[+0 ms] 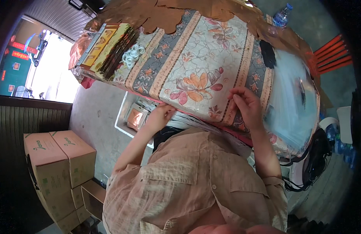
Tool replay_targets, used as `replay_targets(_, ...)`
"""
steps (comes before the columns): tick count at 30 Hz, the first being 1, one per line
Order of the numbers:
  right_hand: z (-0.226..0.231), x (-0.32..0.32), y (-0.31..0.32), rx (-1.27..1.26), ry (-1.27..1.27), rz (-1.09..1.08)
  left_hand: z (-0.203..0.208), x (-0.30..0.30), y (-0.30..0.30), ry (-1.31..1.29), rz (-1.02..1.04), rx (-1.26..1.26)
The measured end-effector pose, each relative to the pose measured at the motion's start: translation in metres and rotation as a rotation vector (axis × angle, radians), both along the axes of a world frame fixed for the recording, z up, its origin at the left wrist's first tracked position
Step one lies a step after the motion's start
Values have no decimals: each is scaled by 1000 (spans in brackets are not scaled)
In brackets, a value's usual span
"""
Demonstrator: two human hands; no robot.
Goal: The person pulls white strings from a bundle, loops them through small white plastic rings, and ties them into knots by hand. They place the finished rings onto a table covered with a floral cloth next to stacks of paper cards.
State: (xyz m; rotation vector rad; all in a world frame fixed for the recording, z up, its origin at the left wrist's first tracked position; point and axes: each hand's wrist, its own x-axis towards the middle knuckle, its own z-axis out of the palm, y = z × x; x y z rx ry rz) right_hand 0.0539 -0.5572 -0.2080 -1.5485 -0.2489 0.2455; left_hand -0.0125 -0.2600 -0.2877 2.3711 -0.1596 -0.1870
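Observation:
My left hand is at the near edge of the table, its fingers pinched beside a bundle of thin white strands lying across my lap. Whether it grips a strand is too small to make out. Over the flowered tablecloth, my right hand is raised with thumb and fingertips brought together; anything between them is too fine to see. To the right of that hand lies a pile of clear plastic bags. A black bundle rests at the pile's far end.
Flat printed packs and white coils lie at the table's left. Brown paper covers the far edge, near a water bottle. A white bin stands below left, cartons beyond it. A red chair is right.

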Motion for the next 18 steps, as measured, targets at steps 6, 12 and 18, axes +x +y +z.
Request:
replay_targets(6,0,-3,-1,-30,6,16,-38,16,-28,-81,-122,33)
replay_targets(12,-5,-4,-1,-36,-35,33,-54,16,-33,-163,-166,175)
replay_targets(18,0,-7,0,-94,-99,30,-27,1,-24,-24,-18,-169)
